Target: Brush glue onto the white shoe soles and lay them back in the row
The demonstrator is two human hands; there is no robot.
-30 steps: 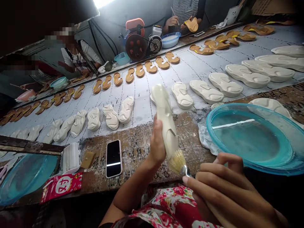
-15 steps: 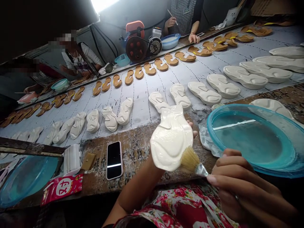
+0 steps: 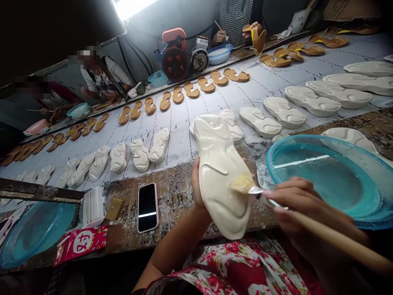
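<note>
A glossy white shoe sole [image 3: 225, 164] is tilted in front of me, its wide end toward my lap. My left hand [image 3: 198, 184] holds it from below and from the left side; most of the fingers are hidden behind it. In my right hand [image 3: 307, 205] is a brush [image 3: 319, 229] with a pale wooden handle and a metal collar, gripped near the collar. Its bristles lie against the upper face of the sole, right of the middle. A blue basin [image 3: 322, 176] with cloudy liquid stands just beyond my right hand.
On the white belt [image 3: 181, 137] lie rows of white soles [image 3: 259, 121] and, farther off, brown straps [image 3: 206, 85]. A phone [image 3: 147, 207], a red packet [image 3: 81, 243] and a second blue basin [image 3: 39, 229] are at the left. Co-workers sit across the belt beside a motor [image 3: 176, 61].
The sole has turned and tipped, showing more of its length. The brush has moved up and left across it. Across the belt, a co-worker has lifted a brown strap piece.
</note>
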